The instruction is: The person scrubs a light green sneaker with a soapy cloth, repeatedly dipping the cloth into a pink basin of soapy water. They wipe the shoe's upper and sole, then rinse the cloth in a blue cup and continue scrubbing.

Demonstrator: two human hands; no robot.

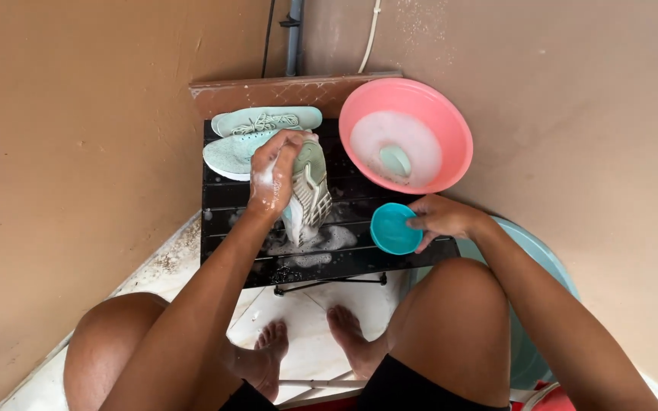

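My left hand holds a soapy grey shoe on the black slatted table. Two mint green shoes lie behind it. The round pink plastic basin sits right of them, with the small teal bowl in front.

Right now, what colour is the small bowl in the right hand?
Teal small bowl, held by the right hand; head view shows it.

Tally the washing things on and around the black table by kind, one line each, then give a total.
Shoes: 3, namely the soapy shoe held upright by the left hand, plus two mint shoes lying behind it
Basins: 2, a pink basin and a pale blue basin
Small teal bowl: 1, held by the right hand
Total: 6
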